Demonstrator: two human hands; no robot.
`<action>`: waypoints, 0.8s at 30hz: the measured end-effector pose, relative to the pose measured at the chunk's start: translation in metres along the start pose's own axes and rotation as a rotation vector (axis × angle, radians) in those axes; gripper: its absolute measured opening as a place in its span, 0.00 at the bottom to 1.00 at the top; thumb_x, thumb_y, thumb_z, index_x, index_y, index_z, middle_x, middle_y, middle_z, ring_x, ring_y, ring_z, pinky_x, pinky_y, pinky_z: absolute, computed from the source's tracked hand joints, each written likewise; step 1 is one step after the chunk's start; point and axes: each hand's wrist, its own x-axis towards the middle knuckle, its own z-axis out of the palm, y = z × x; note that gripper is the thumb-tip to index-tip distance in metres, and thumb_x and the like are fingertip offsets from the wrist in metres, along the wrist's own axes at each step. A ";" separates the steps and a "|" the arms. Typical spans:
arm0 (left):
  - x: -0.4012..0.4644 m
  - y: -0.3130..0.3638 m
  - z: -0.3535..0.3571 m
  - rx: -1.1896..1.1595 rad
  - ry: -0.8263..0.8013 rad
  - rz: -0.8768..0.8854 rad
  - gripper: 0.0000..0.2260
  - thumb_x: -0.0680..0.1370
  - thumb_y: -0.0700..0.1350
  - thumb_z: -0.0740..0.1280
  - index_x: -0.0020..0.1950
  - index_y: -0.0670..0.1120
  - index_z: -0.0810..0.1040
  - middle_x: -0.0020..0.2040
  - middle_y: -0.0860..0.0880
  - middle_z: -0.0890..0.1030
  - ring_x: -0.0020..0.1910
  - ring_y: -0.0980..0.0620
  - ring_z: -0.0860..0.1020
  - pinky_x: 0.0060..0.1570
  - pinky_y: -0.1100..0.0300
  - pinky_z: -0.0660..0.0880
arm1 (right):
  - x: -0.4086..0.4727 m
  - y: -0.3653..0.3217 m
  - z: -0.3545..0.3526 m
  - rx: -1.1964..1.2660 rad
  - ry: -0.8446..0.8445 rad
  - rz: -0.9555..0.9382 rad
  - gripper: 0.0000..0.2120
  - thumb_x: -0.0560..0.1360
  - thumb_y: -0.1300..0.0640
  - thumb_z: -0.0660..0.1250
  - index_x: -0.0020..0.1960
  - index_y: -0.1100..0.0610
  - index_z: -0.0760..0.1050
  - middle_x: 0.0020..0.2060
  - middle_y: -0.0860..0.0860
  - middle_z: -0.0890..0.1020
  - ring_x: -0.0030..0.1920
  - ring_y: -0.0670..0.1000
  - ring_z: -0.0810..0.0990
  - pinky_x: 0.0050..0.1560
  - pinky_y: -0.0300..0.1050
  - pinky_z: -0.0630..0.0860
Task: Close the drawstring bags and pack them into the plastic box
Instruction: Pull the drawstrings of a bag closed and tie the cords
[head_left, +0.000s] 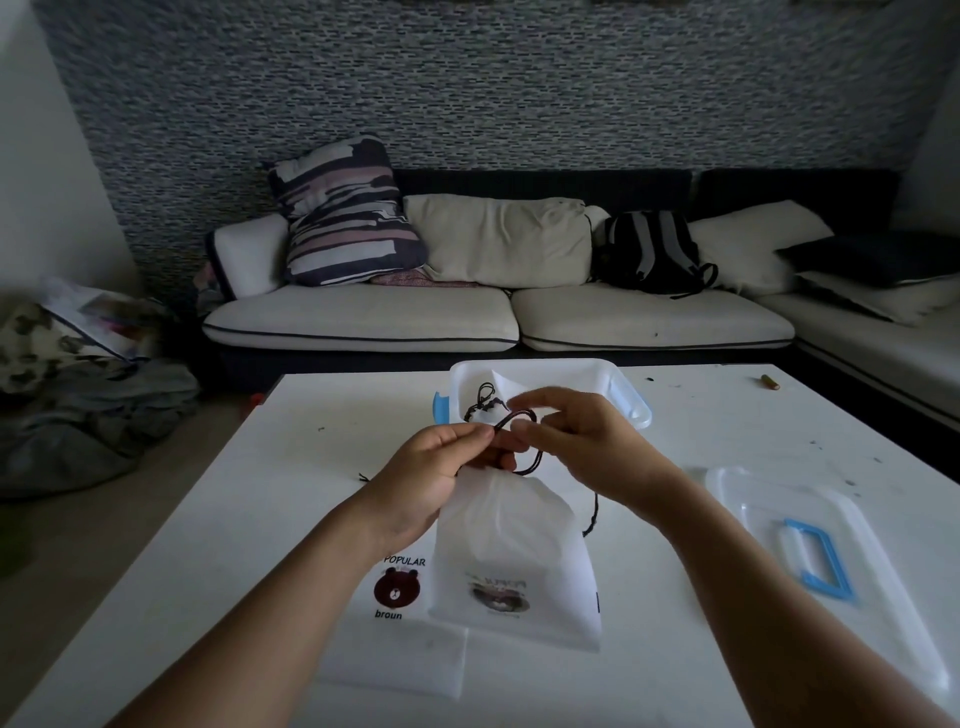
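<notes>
Midway through, by the look of it: white drawstring bag (511, 551) lifted above the middle of the desk (675, 447), neck gathered up, printed face turned away. Left hand (431, 467) pinching the gathered neck and the dark cord (524, 441) between thumb and fingertips. Right hand (576, 431) curled around a loop of that same cord, apparently drawing it out or working a knot; exact finger placement partly hidden behind the loop. Loose tail of the cord dangling down past the bag's right side.

Flat beneath, toward the near edge of the desk, a second bag (400, 623) with a brown bear print, not yet handled. Plastic box (545, 384) at the far edge, just behind the hands, already holding one white bag with its black cord showing. Box lid (831, 561) with the blue handle lying toward the right edge, well apart from the box.

Risks from here: cord slipping out of the left pinch and letting the neck fall open again; loop snagging on a right fingertip and pulling the knot crooked; dangling tail catching on the box rim during the drop-in, or getting trapped under the lid later.
</notes>
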 end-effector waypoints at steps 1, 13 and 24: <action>-0.001 0.001 0.000 -0.006 -0.013 -0.008 0.14 0.84 0.42 0.59 0.52 0.40 0.85 0.43 0.44 0.82 0.42 0.51 0.81 0.45 0.63 0.78 | -0.001 0.000 0.000 -0.058 -0.036 -0.035 0.06 0.78 0.51 0.69 0.51 0.50 0.83 0.26 0.57 0.73 0.31 0.49 0.65 0.33 0.40 0.63; -0.001 0.005 0.002 -0.081 0.086 -0.087 0.10 0.68 0.43 0.73 0.47 0.41 0.86 0.44 0.44 0.86 0.41 0.50 0.84 0.43 0.60 0.80 | -0.001 -0.004 0.000 0.321 -0.023 0.100 0.10 0.82 0.58 0.64 0.42 0.58 0.75 0.25 0.46 0.59 0.27 0.46 0.54 0.27 0.39 0.52; -0.003 0.009 0.003 -0.064 0.117 -0.081 0.06 0.77 0.38 0.70 0.48 0.42 0.87 0.46 0.44 0.86 0.43 0.51 0.84 0.45 0.62 0.80 | -0.001 -0.007 0.000 0.312 0.000 0.115 0.10 0.83 0.58 0.61 0.43 0.58 0.73 0.23 0.44 0.60 0.25 0.45 0.55 0.28 0.40 0.51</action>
